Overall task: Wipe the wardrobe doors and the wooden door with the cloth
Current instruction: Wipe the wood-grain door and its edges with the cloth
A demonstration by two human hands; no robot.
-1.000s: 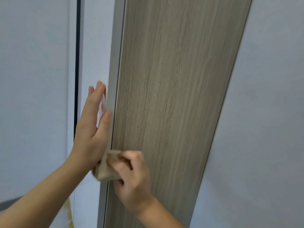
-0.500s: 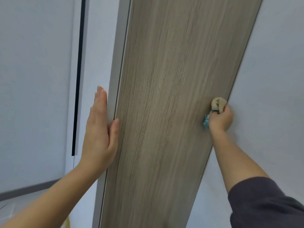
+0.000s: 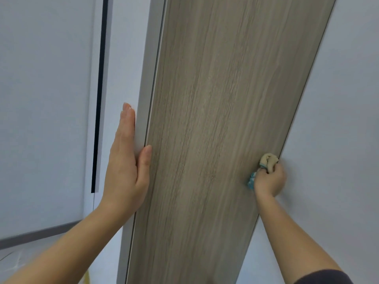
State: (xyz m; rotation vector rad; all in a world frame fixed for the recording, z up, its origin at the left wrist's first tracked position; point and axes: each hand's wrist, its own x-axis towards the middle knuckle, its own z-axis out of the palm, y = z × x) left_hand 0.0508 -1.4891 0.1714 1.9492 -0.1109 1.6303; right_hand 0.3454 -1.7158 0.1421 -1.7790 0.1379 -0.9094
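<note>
A tall wooden door [image 3: 215, 130] with grey-brown grain fills the middle of the head view, seen at a slant. My left hand [image 3: 126, 165] holds its near white edge, fingers straight along the edge and thumb lying on the wood face. My right hand [image 3: 269, 181] grips a bunched beige and teal cloth [image 3: 268, 160] and presses it against the door's far right edge, where the wood meets the wall.
A pale grey wall [image 3: 338, 119] lies right of the door. On the left stand white wardrobe panels [image 3: 45, 99] with a narrow dark vertical gap [image 3: 99, 99]. A grey ledge [image 3: 41, 234] runs low on the left.
A second ago my right hand held the cloth at the door's left edge below my left hand. It has swept across to the right edge. My left hand has straightened along the edge.
</note>
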